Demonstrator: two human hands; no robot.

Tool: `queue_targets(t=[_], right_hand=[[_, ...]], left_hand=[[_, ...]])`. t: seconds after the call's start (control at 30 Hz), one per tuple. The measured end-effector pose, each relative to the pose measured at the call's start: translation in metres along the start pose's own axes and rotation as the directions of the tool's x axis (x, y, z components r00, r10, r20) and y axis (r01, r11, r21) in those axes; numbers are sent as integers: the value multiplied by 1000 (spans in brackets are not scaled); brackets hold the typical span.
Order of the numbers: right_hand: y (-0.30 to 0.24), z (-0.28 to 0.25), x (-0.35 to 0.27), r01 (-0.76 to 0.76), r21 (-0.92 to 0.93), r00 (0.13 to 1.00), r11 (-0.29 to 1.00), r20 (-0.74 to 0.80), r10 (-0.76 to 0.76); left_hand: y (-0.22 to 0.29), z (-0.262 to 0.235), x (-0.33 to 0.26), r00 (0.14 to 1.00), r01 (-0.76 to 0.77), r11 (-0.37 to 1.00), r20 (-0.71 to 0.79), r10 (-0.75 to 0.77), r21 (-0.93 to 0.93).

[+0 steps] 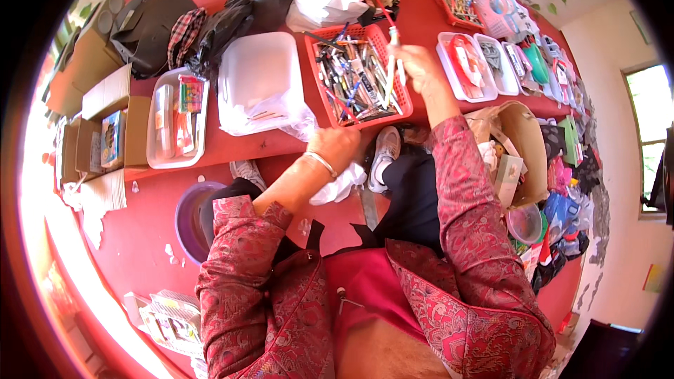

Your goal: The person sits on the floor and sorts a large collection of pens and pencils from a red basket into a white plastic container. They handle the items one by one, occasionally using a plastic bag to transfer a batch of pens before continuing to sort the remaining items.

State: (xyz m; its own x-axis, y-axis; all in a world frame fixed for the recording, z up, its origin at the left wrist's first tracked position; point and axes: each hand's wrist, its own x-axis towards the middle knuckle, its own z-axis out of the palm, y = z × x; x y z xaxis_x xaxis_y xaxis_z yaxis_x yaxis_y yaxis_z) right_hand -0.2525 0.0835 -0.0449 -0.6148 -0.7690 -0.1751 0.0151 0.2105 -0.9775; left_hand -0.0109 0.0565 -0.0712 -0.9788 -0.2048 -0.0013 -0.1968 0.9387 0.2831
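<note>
A red plastic basket (pixel 407 103) full of pens, markers and other slim items stands in front of me on the red surface. My right hand (pixel 419 70) is closed at its right side, pinching a long slim red-and-white stick (pixel 391 34) that points up and away. Another pale stick leans below those fingers, over the pens. Just off the basket's near left corner is my left hand (pixel 335 147), its fingers curled and partly blurred; what they hold, if anything, is hidden. A crumpled white cloth or plastic (pixel 340 187) shows below it.
A translucent white tub (pixel 260 63) with a plastic bag lies left of the basket, beside a bin of packets (pixel 156 147). Small tubs (pixel 444 45) stand to the right, near an open cardboard box (pixel 535 161). A purple basin (pixel 184 217) sits on the floor.
</note>
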Motion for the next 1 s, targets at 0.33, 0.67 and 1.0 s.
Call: queue_targets(t=[0.33, 0.67, 1.0], right_hand=[[-18, 49, -80, -19, 83, 987, 996, 158, 5], [-31, 32, -72, 191, -17, 978, 981, 85, -189], [-43, 46, -111, 715, -699, 486, -32, 529, -695]], left_hand=[[-3, -28, 21, 989, 114, -162, 128, -79, -980], [-11, -33, 24, 978, 144, -421, 194, -79, -895], [-30, -45, 14, 973, 212, -583, 223, 53, -784]])
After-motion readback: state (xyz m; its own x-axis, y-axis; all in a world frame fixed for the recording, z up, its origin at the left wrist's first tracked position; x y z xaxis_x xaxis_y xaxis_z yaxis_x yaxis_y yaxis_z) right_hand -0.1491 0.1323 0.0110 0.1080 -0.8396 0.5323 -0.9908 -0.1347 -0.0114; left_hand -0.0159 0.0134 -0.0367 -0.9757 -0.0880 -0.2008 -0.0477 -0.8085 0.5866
